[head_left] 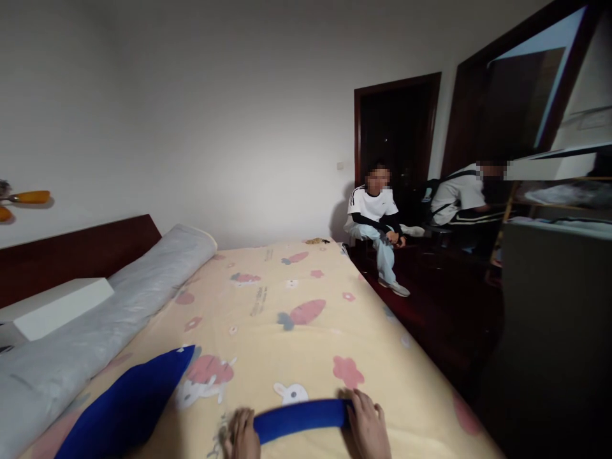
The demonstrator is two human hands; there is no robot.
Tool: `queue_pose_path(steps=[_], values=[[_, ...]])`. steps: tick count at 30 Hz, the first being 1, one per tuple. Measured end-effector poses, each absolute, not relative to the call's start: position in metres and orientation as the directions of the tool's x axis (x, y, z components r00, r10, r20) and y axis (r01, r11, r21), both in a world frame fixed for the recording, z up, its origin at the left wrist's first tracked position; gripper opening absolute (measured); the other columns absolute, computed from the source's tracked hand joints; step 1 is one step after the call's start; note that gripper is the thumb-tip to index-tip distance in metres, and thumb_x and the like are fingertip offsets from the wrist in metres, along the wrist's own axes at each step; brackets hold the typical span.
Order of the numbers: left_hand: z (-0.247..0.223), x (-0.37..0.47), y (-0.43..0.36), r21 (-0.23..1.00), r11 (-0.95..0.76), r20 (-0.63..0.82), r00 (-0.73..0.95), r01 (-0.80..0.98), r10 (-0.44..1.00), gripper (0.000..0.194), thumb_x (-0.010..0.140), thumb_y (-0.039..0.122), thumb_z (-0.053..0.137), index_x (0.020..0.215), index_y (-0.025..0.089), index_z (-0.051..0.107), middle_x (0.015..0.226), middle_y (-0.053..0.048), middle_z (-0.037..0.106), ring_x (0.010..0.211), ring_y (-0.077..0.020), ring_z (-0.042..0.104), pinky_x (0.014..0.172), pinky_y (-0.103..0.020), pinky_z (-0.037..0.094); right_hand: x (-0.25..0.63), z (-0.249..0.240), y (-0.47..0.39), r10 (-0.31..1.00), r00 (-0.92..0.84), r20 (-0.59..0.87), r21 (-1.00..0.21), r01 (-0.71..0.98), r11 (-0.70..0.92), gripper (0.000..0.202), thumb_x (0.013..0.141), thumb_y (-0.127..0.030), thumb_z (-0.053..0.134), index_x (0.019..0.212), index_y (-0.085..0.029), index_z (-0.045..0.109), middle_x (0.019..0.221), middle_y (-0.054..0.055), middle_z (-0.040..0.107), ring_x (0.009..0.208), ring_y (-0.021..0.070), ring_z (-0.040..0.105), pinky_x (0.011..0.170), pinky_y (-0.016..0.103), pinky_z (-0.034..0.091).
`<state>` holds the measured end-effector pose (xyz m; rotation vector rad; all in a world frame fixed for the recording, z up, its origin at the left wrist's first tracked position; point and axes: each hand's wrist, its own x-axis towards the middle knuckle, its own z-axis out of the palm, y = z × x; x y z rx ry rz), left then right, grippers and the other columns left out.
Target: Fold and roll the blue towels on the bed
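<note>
Blue strip [301, 417]: bottom centre of the frame, running side to side between our two hands with a slight arch; flat on the sheet or a touch above it, we can't really tell.
Left grip [245, 437]: at the strip's left end, fingers bent and kinda blurry, so we can't say if it's pinching or just resting there.
Right grip [369, 424]: over the strip's right end, fingers pointing up the frame; thumb's hidden, so clamped or not, no idea.
Blue cloth [129, 408]: spread on the bed at lower left, narrowing to a point near our left hand, well apart from the strip.
Bed [268, 344]: yellow sheet with bunnies, carrots and pink flowers, filling the lower middle.
Roll [162, 274]: grey, slanting across the left side, right in front of the dark headboard [95, 252].
Box [62, 303]: white, resting on the roll, left edge.
People: one seated in a white top [373, 207] right of centre, another bent forward further right.
Shelf [564, 192]: right edge, bags on it.
</note>
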<state>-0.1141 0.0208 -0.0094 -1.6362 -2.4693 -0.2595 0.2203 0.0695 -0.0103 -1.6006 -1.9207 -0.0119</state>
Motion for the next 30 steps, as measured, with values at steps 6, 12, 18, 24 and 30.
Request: queue_pose_path(steps=[6,12,18,24,30], values=[[-0.045,-0.045,0.033,0.073,-0.036,0.38,0.006,0.997,0.925,0.059,0.084,0.013,0.042,0.139,0.033,0.045,0.145,0.002,0.049,0.135,-0.0181,0.046,0.106,-0.032,0.042,0.153,-0.008,0.057,0.806,-0.373,0.459,-0.421,0.708,0.567,0.049,0.096,-0.029,0.038,0.145,-0.028,0.042,0.147,0.004,0.048,0.134,0.0244,0.046,0.109,0.042,0.037],[-0.057,-0.013,0.035,0.108,-0.126,0.311,0.087,0.986,0.947,0.057,0.087,0.026,0.044,0.143,0.032,0.034,0.149,0.003,0.042,0.135,-0.0212,0.046,0.109,-0.036,0.042,0.135,-0.019,0.054,0.787,-0.506,0.353,-0.469,0.632,0.617,0.062,0.09,-0.023,0.043,0.151,-0.026,0.03,0.153,0.005,0.034,0.14,0.0259,0.035,0.114,0.045,0.032],[-0.032,-0.043,0.021,0.189,-0.064,0.067,0.052,0.98,0.996,0.061,0.089,0.029,0.041,0.146,0.037,0.024,0.157,0.005,0.024,0.144,-0.022,0.029,0.117,-0.044,0.031,0.162,-0.024,0.056,0.771,-0.516,0.373,-0.389,0.667,0.635,0.069,0.088,-0.017,0.041,0.152,-0.032,0.022,0.156,0.002,0.028,0.141,0.0247,0.034,0.114,0.044,0.032],[-0.02,-0.073,0.002,0.079,0.173,0.153,-0.183,0.982,0.971,0.059,0.088,0.023,0.038,0.146,0.034,0.031,0.157,0.001,0.027,0.144,-0.0217,0.029,0.116,-0.044,0.029,0.198,-0.017,0.056,0.833,-0.439,0.336,-0.375,0.749,0.546,0.065,0.09,-0.02,0.04,0.152,-0.035,0.023,0.156,0.002,0.029,0.142,0.025,0.033,0.115,0.047,0.029],[-0.014,-0.089,-0.001,0.024,0.28,0.209,-0.279,0.96,0.937,0.066,0.081,0.017,0.041,0.145,0.034,0.037,0.156,0.001,0.031,0.143,-0.0208,0.032,0.116,-0.045,0.024,0.234,-0.019,0.06,0.886,-0.346,0.31,-0.358,0.821,0.446,0.054,0.097,-0.035,0.037,0.15,-0.037,0.028,0.154,0.002,0.034,0.14,0.0248,0.036,0.11,0.047,0.034]])
